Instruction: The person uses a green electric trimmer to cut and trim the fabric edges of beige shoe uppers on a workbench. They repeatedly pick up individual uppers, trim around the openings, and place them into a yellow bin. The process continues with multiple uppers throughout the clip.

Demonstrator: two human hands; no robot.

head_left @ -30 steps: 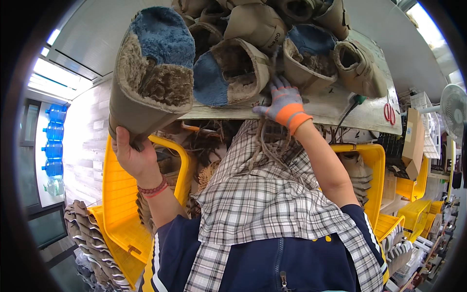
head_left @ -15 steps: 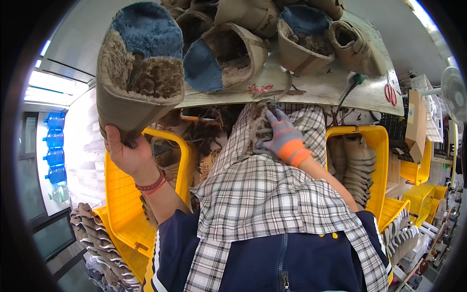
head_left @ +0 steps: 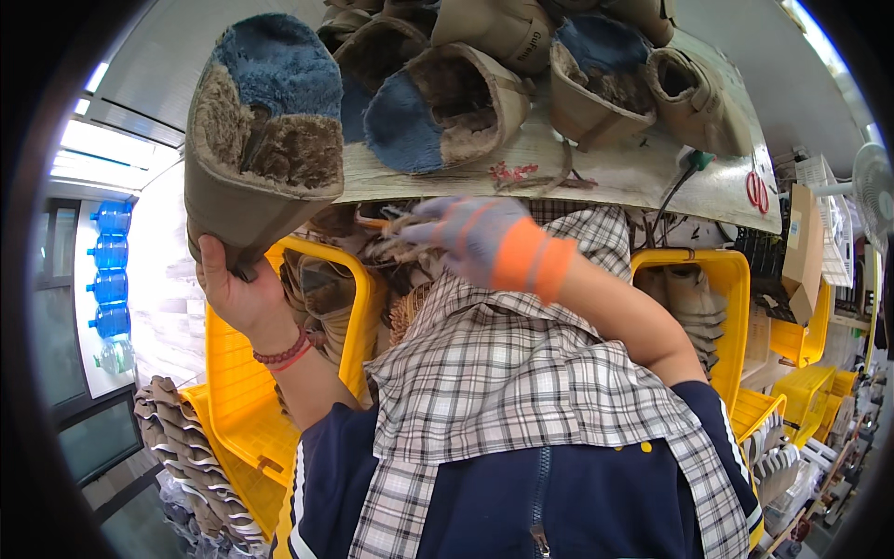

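Note:
My bare left hand (head_left: 233,289) grips a taupe shoe upper (head_left: 247,205) from below, fingers wrapped round its lower end. The upper is raised at the left, and its wide opening shows brown fleece lining with a blue fleece part. My right hand (head_left: 489,242) wears a grey and orange glove and is over my lap, below the table edge. It is closed on a tuft of brown fleece scraps (head_left: 400,244), blurred by motion. A checked apron (head_left: 494,373) covers my lap.
More fleece-lined uppers (head_left: 507,98) lie on the table (head_left: 419,186), with red-handled scissors (head_left: 756,191) and a green-ended tool (head_left: 698,160) on the right. Yellow baskets (head_left: 233,391) stand on both sides, holding stacked uppers (head_left: 684,307). Dark scraps hang under the table.
My right hand has swung left from my lap, carrying the fleece scraps off the apron. My left hand keeps holding the upper in nearly the same place.

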